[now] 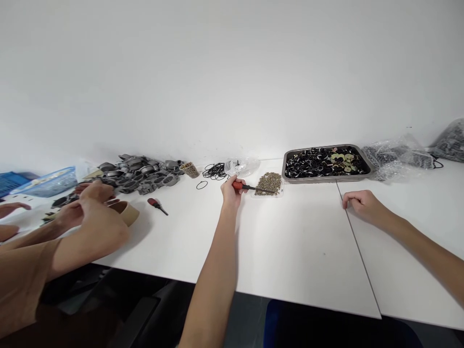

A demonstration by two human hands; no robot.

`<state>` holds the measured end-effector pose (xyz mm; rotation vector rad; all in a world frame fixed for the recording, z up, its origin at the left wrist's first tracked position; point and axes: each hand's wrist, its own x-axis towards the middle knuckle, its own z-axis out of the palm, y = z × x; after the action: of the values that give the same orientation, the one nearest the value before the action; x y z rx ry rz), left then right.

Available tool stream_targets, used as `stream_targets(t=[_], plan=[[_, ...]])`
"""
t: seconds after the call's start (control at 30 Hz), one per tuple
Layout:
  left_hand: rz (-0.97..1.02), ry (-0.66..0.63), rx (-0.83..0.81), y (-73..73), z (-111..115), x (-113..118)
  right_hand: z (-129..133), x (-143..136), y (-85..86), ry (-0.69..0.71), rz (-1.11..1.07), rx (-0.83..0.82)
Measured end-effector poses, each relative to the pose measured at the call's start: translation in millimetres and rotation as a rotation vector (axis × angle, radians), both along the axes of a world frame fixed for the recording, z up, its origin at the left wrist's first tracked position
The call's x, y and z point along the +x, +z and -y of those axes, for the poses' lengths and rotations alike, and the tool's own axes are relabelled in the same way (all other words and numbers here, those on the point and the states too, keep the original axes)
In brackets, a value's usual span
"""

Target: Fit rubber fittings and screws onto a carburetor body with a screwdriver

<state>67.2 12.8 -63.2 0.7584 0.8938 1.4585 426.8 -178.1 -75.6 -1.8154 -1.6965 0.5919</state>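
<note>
My left hand point(231, 192) is wrapped round the handle of a red and black screwdriver point(243, 186). The screwdriver's shaft points right, over a heap of small brass-coloured screws point(268, 181) in a shallow clear tray point(261, 195). Whether its tip touches a screw is too small to tell. Well to the right, my right hand point(362, 204) rests on the white table by the seam between two tabletops, its fingers curled in with nothing visible in them. Above it stands a metal tray point(308, 181) full of black rings and yellowish discs.
Black rubber rings point(215, 171), a plastic bag point(242, 166) and a cup of screws point(190, 169) lie behind. Left are grey metal parts point(145, 171), a second screwdriver point(157, 206), a tape roll point(129, 214) and a co-worker's hands point(96, 195). Bagged parts point(398, 157) lie right.
</note>
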Motion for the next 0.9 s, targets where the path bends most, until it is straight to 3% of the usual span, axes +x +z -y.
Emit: stream_targets(t=[0.9], plan=[[0.011, -0.024, 0.034, 4.8, 0.6, -4.0, 1.5, -2.6, 4.5, 0.017, 0.010, 0.021]])
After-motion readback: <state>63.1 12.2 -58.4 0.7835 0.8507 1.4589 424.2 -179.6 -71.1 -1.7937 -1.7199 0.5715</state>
